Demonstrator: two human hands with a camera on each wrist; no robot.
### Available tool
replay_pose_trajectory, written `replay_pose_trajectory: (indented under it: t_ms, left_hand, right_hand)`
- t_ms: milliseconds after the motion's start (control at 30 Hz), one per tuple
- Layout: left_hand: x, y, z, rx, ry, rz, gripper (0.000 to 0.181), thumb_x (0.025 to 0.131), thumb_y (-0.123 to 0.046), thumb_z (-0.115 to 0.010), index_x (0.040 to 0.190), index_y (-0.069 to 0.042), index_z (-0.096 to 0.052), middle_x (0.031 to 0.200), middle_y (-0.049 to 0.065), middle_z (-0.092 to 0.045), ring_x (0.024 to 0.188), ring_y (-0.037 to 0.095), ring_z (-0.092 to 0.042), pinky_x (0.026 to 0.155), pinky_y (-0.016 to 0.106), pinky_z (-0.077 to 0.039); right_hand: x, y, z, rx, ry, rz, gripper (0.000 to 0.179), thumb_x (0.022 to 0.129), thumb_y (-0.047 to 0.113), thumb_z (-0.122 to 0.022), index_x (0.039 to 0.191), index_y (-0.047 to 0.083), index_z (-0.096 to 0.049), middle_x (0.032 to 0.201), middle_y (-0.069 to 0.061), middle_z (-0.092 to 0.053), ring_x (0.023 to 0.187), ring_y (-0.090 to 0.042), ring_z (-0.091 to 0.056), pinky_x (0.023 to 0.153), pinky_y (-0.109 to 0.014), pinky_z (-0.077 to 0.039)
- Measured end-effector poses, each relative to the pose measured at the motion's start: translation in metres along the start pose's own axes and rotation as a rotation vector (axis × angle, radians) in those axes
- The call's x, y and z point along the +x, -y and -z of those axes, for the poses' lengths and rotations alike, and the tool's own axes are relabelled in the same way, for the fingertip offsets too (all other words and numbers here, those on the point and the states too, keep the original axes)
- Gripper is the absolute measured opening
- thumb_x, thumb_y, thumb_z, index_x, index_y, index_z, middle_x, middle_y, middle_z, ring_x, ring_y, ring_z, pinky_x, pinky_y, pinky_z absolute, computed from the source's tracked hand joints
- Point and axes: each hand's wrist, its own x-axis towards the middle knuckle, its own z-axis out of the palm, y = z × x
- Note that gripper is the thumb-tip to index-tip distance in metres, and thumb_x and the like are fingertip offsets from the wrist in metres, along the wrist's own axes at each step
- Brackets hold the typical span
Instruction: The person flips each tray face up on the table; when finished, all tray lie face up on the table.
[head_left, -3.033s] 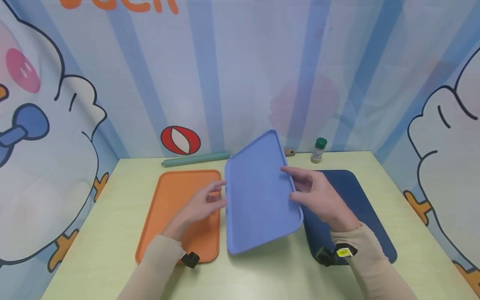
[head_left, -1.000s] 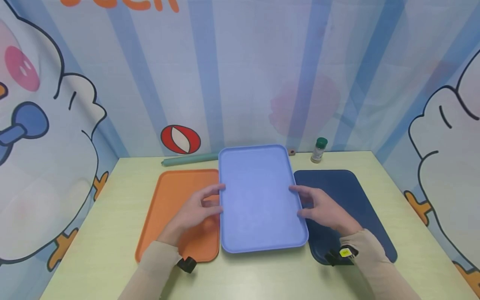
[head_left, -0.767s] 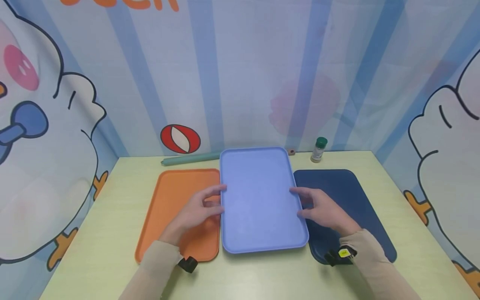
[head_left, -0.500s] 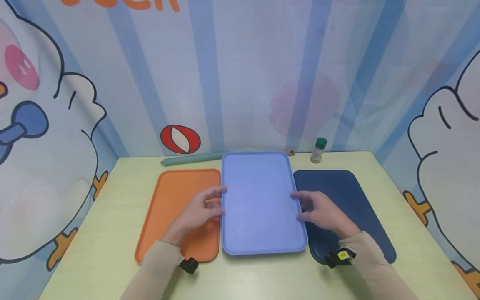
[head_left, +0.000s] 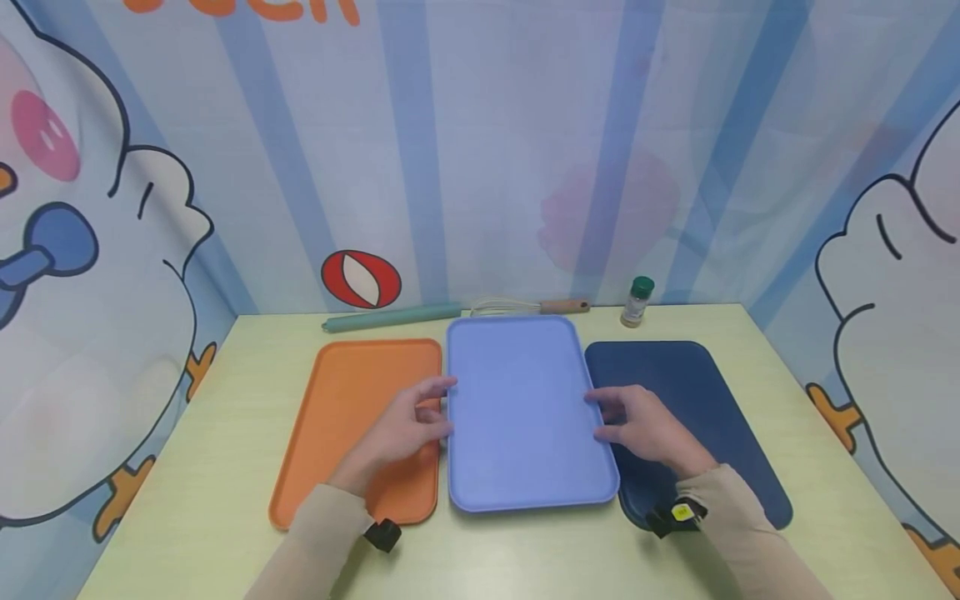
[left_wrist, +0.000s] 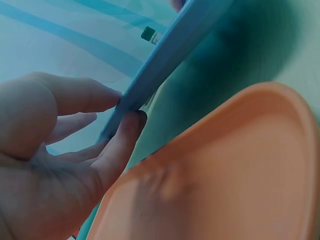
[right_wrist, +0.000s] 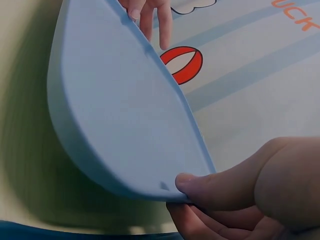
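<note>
A periwinkle-blue tray (head_left: 532, 417) is held face up between an orange tray (head_left: 352, 392) on the left and a navy tray (head_left: 690, 400) on the right. My left hand (head_left: 408, 423) grips its left rim, and my right hand (head_left: 641, 423) grips the opposite one. In the left wrist view, thumb and fingers of the left hand (left_wrist: 65, 135) pinch the tray's edge (left_wrist: 160, 57), with shadow on the table below. The right wrist view has the right hand's thumb (right_wrist: 215, 190) over the rim and fingers underneath; the tray (right_wrist: 125, 110) stands off the table there.
Along the table's back edge lie a long teal rod (head_left: 393, 317) and a wire whisk with a wooden handle (head_left: 564, 307). A small jar with a green lid (head_left: 636, 302) stands at the back right. Behind hangs a printed striped cloth (head_left: 495, 167).
The blue tray was tilted, its right side raised, and has levelled out. It has since come down and slightly toward me with both hands on it, uncovering the whisk behind.
</note>
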Motion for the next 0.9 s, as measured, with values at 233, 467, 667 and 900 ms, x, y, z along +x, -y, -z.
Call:
replay_pose_trajectory:
  t_ms: [233, 467, 667, 900]
  left_hand:
    - [-0.001, -0.001, -0.002, 0.030, -0.008, 0.018, 0.064, 0.096, -0.002, -0.073, 0.154, -0.017, -0.053, 0.158, 0.011, -0.050, 0.104, 0.022, -0.073, 0.090, 0.038, -0.062]
    - [0.000, -0.002, -0.004, 0.058, -0.024, 0.029, 0.062, 0.096, -0.004, -0.073, 0.153, -0.017, -0.054, 0.158, 0.011, -0.051, 0.107, 0.023, -0.072, 0.092, 0.040, -0.061]
    - [0.000, -0.002, -0.005, 0.088, -0.026, 0.026, 0.060, 0.098, -0.009, -0.072, 0.154, -0.018, -0.053, 0.156, 0.015, -0.052, 0.120, 0.033, -0.068, 0.098, 0.046, -0.059]
    - [0.000, -0.007, -0.005, 0.105, -0.030, 0.045, 0.060, 0.099, -0.010, -0.071, 0.156, -0.019, -0.052, 0.156, 0.018, -0.052, 0.128, 0.038, -0.063, 0.101, 0.049, -0.057]
  right_hand:
    - [0.004, -0.003, -0.003, -0.034, -0.005, -0.011, 0.050, 0.090, -0.002, -0.078, 0.138, -0.004, -0.065, 0.132, -0.025, -0.068, 0.109, -0.035, -0.072, 0.089, -0.049, -0.061]
    - [0.008, -0.004, -0.007, -0.048, 0.005, -0.016, 0.050, 0.090, -0.003, -0.078, 0.138, -0.007, -0.064, 0.129, -0.026, -0.069, 0.107, -0.036, -0.073, 0.086, -0.048, -0.062]
    - [0.010, -0.003, -0.009, -0.070, 0.016, -0.042, 0.050, 0.090, -0.002, -0.078, 0.138, -0.007, -0.063, 0.130, -0.026, -0.069, 0.108, -0.036, -0.073, 0.087, -0.047, -0.062]
    - [0.012, 0.000, -0.011, -0.086, 0.025, -0.054, 0.049, 0.090, -0.003, -0.077, 0.138, -0.008, -0.063, 0.132, -0.027, -0.068, 0.109, -0.037, -0.073, 0.087, -0.047, -0.062]
